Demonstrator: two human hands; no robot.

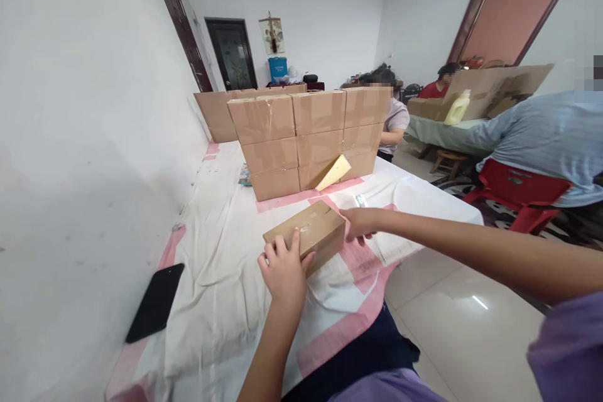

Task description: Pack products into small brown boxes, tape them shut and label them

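A small taped cardboard box (308,230) lies on a white and pink cloth (221,276) spread over the floor. My left hand (282,270) rests on the box's near end, fingers curled over its top edge. My right hand (358,223) grips the box's far right end. Behind the box stands a stack of similar sealed boxes (306,138), three rows high, with a pale yellow card (333,173) leaning against its front.
A black tablet (155,301) lies at the cloth's left edge by the white wall. To the right, a person in a striped shirt sits on a red stool (518,191). Two other people sit farther back by a table with a yellow bottle (458,108). Bare tile floor lies right.
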